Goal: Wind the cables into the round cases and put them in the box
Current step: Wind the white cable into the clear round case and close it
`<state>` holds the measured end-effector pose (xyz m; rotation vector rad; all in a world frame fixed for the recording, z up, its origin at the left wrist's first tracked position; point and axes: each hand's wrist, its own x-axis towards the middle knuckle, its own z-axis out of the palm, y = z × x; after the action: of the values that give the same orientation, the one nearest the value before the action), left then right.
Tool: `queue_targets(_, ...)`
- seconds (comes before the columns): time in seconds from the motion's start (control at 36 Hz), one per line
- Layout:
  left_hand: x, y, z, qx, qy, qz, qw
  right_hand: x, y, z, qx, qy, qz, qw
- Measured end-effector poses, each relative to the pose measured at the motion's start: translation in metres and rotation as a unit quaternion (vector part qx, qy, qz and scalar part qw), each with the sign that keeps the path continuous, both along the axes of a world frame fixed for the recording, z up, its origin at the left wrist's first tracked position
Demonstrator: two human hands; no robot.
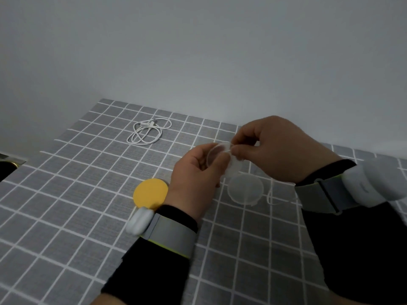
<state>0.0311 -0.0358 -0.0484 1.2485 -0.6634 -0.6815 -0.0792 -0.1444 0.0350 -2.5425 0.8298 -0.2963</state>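
Mid-frame, the left hand (193,172) curls its fingers round the clear case (217,154), right hand (279,150) pinches the white cable (270,195) at its rim, so holding steady tension probably lays loops flat.

Clear round case (217,153) was mostly hidden btwn left hand (196,172) and right hand (279,150); its rim was blurred, so one piece or two couldn't be told; right fingertips pinched at that rim, and whether cable lay under them was unclear; thin white cable (269,195) ran under the right sleeve (352,249), rest hidden; yellow disc (149,192) had its near edge covered by the left wrist, lid or whole case unclear; coiled white cable (147,134) at the back, plugs too small to ID; dark object (6,167) was cut off by the left edge; counter (66,194) ran out of frame left, bottom & right; both forearms were cut off at the edges.
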Motion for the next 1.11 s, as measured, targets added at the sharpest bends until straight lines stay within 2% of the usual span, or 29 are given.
queue_targets(0.28,0.002,0.0,0.001,-0.012,0.04,0.07,0.997,0.012,0.019,-0.033,-0.061,-0.082,-0.135,0.985)
queue_targets(0.5,0.005,-0.002,0.001,-0.025,0.061,0.114,0.991,0.021,0.02,-0.046,0.081,-0.161,-0.16,0.97)
queue_targets(0.67,0.009,-0.004,-0.003,-0.019,0.101,0.13,0.986,0.029,0.02,-0.052,0.146,-0.204,-0.132,0.959)
queue_targets(0.86,0.008,-0.004,-0.006,-0.019,0.137,0.12,0.983,0.029,0.013,-0.057,0.223,-0.187,-0.146,0.945)
queue_targets(1.0,0.005,-0.004,-0.004,-0.01,0.136,0.087,0.987,0.025,0.01,-0.052,0.18,-0.18,-0.148,0.956)
queue_targets(1.11,0.006,-0.003,-0.003,0.009,0.087,0.065,0.994,0.017,0.007,-0.043,0.149,-0.166,-0.118,0.968)
